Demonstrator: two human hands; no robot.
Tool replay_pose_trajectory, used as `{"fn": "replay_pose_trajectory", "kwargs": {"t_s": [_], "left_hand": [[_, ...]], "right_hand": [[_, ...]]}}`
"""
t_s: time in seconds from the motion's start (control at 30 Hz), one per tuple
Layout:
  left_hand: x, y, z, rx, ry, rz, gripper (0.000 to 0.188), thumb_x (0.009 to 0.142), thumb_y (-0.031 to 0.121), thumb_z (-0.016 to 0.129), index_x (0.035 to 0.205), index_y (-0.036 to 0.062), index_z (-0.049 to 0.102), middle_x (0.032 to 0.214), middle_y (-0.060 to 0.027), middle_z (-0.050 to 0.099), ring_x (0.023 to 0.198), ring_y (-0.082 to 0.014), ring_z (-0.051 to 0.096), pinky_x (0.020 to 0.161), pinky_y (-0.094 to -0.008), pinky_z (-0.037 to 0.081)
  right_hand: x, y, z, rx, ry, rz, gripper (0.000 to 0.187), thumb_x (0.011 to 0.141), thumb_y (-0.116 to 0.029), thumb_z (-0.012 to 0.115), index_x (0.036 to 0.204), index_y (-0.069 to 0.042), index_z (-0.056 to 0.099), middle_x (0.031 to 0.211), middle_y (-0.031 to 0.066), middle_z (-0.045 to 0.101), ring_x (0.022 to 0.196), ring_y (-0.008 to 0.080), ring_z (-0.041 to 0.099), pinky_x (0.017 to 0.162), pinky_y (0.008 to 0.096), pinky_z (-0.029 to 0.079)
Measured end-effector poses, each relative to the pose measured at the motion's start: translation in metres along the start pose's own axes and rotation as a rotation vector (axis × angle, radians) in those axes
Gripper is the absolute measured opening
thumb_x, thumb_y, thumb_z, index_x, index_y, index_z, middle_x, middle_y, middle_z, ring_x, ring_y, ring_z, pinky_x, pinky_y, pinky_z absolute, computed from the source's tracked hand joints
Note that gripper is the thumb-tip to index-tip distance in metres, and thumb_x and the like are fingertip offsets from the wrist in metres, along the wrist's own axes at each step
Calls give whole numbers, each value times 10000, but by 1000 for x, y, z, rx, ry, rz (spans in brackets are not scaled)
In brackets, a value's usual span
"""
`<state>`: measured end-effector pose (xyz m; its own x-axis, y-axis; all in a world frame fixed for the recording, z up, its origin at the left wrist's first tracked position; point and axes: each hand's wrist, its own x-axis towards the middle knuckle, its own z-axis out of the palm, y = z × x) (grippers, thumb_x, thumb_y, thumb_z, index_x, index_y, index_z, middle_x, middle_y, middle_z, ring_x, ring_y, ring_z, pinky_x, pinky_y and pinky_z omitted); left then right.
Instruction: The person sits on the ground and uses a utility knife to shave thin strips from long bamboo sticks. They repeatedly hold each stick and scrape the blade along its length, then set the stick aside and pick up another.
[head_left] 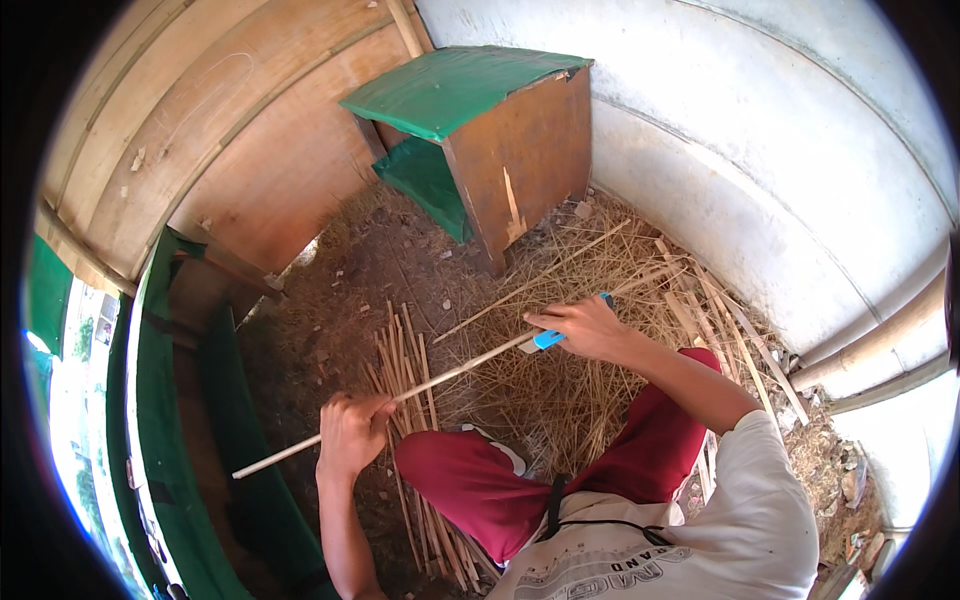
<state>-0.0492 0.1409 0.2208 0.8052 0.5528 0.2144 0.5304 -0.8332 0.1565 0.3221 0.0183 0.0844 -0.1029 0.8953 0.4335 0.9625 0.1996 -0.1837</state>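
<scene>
A long thin bamboo strip [440, 381] slants across in front of me, its near-left end free in the air. My left hand [352, 432] is closed around it left of the middle, thumb along the top. In my right hand [590, 328] is a blue cutter knife [548, 339], gripped with the index finger stretched toward the left. The knife's blade lies against the strip, and the strip seems to run on beyond the hand to the upper right. My fingers hide part of the knife handle.
Below my left arm lies a bundle of bamboo strips [405, 350]. Thin shavings [560, 400] cover the ground around my knees. Wider slats [735, 335] lie right, by the pale wall [740, 190]. A green-topped wooden cabinet [530, 150] stands ahead; a green-lined shelf [215, 400] stands left.
</scene>
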Motion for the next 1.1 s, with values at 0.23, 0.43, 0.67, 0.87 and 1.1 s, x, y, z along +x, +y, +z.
{"fn": "replay_pose_trajectory", "kwargs": {"t_s": [0.23, 0.43, 0.67, 0.87, 1.1], "left_hand": [[27, 61, -11, 363, 709, -11, 95, 904, 98, 701, 984, 58, 731, 972, -150, 718, 797, -246, 718, 819, -379, 504], [19, 62, 54, -373, 749, -198, 197, 918, 212, 731, 960, 20, 734, 591, -25, 651, 434, -55, 532, 385, -205, 379], [57, 111, 136, -623, 216, -49, 528, 952, 335, 671, 1299, -38, 535, 963, -173, 703, 931, -278, 660, 860, -422, 515], [61, 133, 146, -1052, 24, -254, 270, 1029, 185, 561, 1187, -33, 583, 747, -43, 616, 633, -107, 551, 580, -288, 467], [-2, 112, 107, -1219, -54, -402, 217, 1033, 161, 561, 1017, -27, 667, 647, 28, 503, 561, -42, 428, 491, -226, 345]], "right_hand": [[16, 31, -9, 271, 86, 300, 144, 889, -188, 701, 1007, -143, 771, 679, 32, 701, 539, 161, 629, 481, 330, 474], [42, 5, -43, 847, 309, 534, 303, 981, -287, 643, 1094, -21, 733, 672, 21, 670, 578, 85, 567, 542, 293, 446], [64, -27, -60, 1244, 511, 523, 271, 1014, -256, 603, 1123, -36, 716, 730, -4, 676, 626, 47, 537, 577, 242, 405], [59, -33, -62, 1229, 582, 549, 296, 988, -260, 652, 1110, 3, 712, 817, 44, 728, 672, 44, 579, 590, 235, 417], [45, -11, -76, 1410, 693, 634, 417, 973, -317, 670, 1186, 41, 668, 947, 102, 734, 485, 26, 451, 424, 215, 347]]}}
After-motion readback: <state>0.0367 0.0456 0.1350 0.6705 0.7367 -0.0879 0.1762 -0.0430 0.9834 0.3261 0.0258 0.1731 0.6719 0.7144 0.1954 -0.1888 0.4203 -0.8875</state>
